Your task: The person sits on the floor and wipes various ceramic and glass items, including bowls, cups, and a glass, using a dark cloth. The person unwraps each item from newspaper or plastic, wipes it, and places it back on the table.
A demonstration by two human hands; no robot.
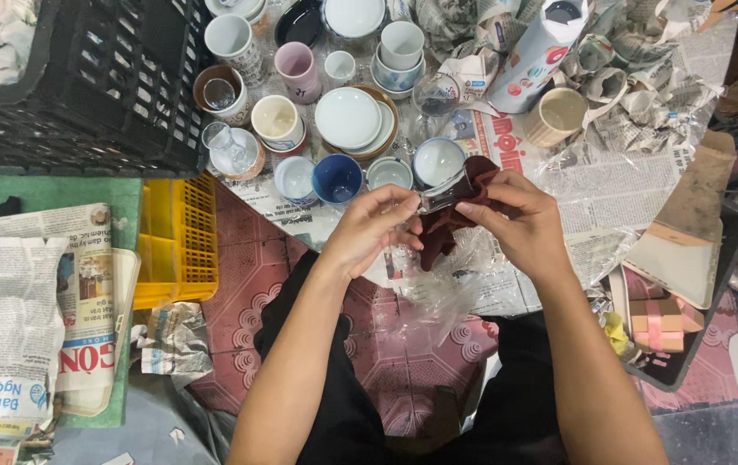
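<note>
Head view shows two hands working one clear glass (439,194) and one dark red cloth (459,211). Left hand (373,228) clasps the glass's near end; right hand (520,220) pinches the cloth around its far end, above one dark blue cup (336,178) and newspaper (593,185).

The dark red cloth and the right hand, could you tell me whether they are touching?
Touching. The head view shows the right hand with its fingers pressed into the dark red cloth bunched around a clear glass.
</note>
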